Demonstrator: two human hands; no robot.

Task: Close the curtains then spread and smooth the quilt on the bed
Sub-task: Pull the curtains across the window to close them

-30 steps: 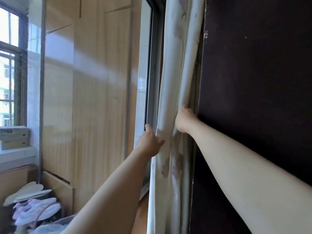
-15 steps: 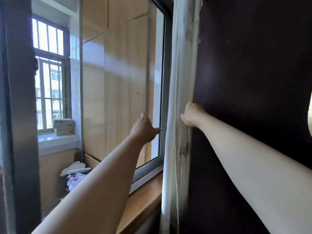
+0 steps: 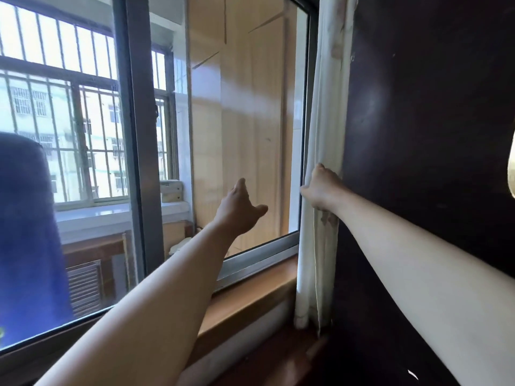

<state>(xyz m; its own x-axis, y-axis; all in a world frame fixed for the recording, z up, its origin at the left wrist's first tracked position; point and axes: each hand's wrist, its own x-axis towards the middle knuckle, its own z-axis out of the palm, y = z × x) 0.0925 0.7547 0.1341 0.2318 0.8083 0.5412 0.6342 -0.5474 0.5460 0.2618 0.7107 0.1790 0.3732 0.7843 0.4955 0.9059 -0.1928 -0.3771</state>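
Left grip (image 3: pixel 239 211) spread (right (image 3: pixel 320 189) seemingly clenched).

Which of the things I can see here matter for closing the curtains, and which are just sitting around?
Part of the job: the bunched white curtain; the right hand, gripping it; the left hand, open in front of the glass.

Just lying about: the stacked boxes beyond the glass; the blue shape at far left; the wooden sill; the dark panel.

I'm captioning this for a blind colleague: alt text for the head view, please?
The right grip holds the bunched white curtain at the right edge of the window, beside a dark wall panel. The left grip reaches open towards the glass, holding nothing; the curtain is not yet drawn.
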